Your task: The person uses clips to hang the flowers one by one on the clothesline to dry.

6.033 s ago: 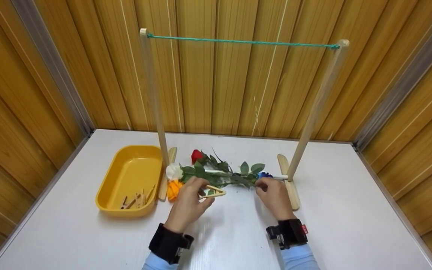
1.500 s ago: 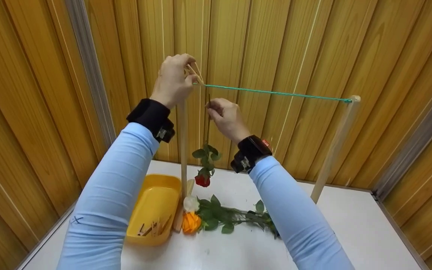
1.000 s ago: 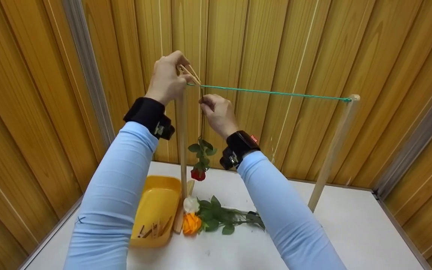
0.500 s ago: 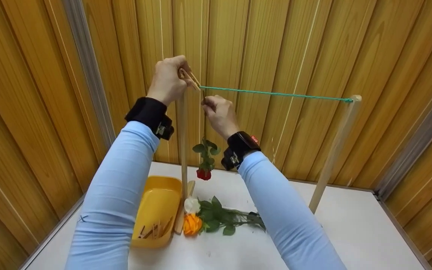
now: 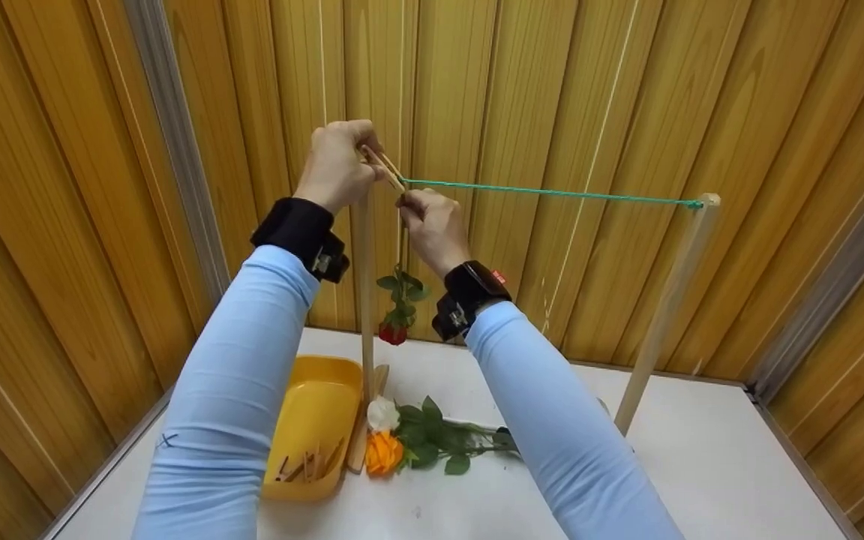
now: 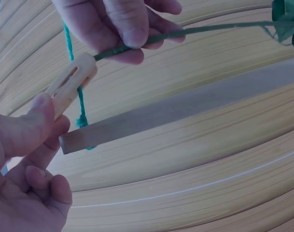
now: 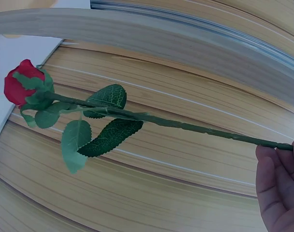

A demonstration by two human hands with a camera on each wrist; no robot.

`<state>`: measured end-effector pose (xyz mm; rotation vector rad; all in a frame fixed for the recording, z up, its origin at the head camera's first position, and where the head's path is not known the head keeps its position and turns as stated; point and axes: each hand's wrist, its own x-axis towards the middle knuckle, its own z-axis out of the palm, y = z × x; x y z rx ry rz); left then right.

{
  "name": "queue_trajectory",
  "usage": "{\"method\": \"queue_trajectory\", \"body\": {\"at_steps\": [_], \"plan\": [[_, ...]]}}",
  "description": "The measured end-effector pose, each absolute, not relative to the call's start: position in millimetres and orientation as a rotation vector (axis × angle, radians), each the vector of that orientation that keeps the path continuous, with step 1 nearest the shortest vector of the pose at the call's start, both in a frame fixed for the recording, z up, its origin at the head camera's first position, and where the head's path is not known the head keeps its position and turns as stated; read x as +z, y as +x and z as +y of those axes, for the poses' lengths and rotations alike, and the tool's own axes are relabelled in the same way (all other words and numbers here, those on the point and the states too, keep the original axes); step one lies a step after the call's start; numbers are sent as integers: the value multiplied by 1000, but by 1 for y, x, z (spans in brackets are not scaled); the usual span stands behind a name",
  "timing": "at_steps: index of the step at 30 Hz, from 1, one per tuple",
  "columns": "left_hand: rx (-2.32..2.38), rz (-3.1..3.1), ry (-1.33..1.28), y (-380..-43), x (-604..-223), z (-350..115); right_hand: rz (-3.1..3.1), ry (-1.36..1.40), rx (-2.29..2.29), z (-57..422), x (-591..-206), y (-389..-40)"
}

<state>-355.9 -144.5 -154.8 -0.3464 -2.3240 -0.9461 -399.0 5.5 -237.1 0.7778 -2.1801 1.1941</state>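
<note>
Near the left end of a green rope (image 5: 544, 192), my left hand (image 5: 337, 165) pinches a wooden clothespin (image 5: 385, 165) by its handles. The clothespin (image 6: 72, 82) sits at the rope with its tip against the cut end of a green stem (image 6: 209, 29); whether it clamps the stem cannot be told. Just below, my right hand (image 5: 436, 229) pinches that stem close to its end. The stem belongs to a red artificial rose (image 5: 393, 334), which hangs head down. Its bloom (image 7: 24, 84) and leaves (image 7: 110, 137) show fully in the right wrist view.
The rope runs between a left wooden post (image 5: 367, 300) and a right wooden post (image 5: 664, 315). On the white table lie a white rose (image 5: 383, 414) and an orange rose (image 5: 384, 453). A yellow basin (image 5: 327, 365) at left holds several clothespins (image 5: 312, 465).
Both hands have risen from the table to the rope, the right bringing the red rose. Over the last second the clothespin moved down onto the rope and the stem end came up to its tip.
</note>
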Motion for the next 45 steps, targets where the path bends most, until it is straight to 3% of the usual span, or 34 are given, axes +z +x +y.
{"method": "queue_trajectory", "body": {"at_steps": [25,45], "plan": [[-956,-2432,-303,-356,-155,-146,-2251,757,1255,2,-232,-400],[-908,-2442,-353,-360,-165,-147,-2455,854,1247,29,-245,-394]]}}
